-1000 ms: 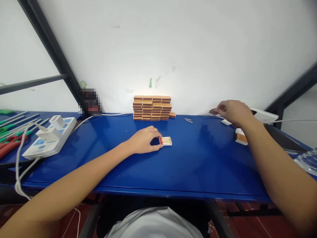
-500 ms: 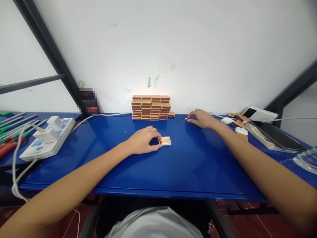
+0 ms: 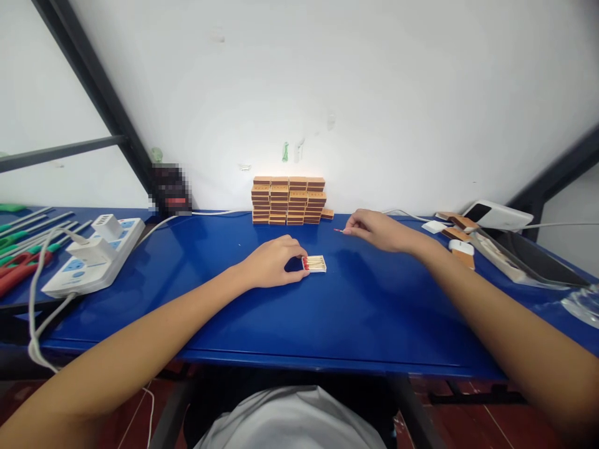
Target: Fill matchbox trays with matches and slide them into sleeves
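A small white matchbox tray (image 3: 317, 264) lies on the blue table, holding several matches with red heads at its left end. The thumb and fingers of my left hand (image 3: 274, 263) grip the tray's left end. Farther back and to the right, my right hand (image 3: 377, 230) pinches red-headed matches (image 3: 339, 231), their tips pointing left; how many is too small to tell. Behind both hands stands a stack of closed matchboxes (image 3: 288, 201) against the wall, with one single matchbox (image 3: 327, 214) at its right foot.
At the left are a white power strip (image 3: 96, 259) with plugs and cables, and red scissors (image 3: 21, 271) among green-handled tools. A white power bank (image 3: 498, 215), loose matchbox sleeves (image 3: 463, 252) and a dark pouch (image 3: 538, 259) lie at the right.
My right hand has moved left and slightly nearer, its fingers now closed round the matches and lifting them. My left hand keeps its hold on the tray. The view has shifted slightly.
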The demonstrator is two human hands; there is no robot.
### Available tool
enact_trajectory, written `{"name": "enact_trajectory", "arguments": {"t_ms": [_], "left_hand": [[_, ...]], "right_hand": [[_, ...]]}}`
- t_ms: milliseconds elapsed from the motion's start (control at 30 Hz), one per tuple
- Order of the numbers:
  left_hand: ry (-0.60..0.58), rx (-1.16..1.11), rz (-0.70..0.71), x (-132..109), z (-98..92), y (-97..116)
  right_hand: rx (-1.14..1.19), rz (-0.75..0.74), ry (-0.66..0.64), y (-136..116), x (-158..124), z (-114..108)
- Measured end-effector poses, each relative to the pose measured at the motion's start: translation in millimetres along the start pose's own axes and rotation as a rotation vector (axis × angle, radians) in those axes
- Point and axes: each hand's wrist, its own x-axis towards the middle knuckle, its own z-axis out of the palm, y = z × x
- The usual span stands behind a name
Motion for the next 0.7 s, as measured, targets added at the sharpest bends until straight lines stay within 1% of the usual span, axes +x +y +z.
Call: {"name": "enact_trajectory", "arguments": {"t_ms": [100,200,267,400,500,700], "left_hand": [[0.013,0.008,0.015,-0.4,1.0,-1.7],[0.011,0.012,0.021,-0.5,1.1,-2.1],[0.008,0.011,0.02,-0.3,1.0,-1.7],[0.009,0.007,0.022,-0.1,1.1,-1.2],[0.01,0.017,0.022,-0.3,1.3,-1.6],[0.013,0.013,0.026,-0.7,0.8,-0.9]], "right_hand": [[0.083,-0.14,-0.048,-38.7,-13.0,6.3],[0.089,-0.219,-0.109,-61.9,-20.2,17.2],[0.086,-0.24,-0.149,-67.9,-22.4,24.1],[0.081,-0.262,-0.193,-70.5,-24.8,32.4],[0.07,-0.272,-0.187,-72.4,-26.1,34.0],[0.066,-0.237,-0.162,-79.3,-26.8,33.1]]}}
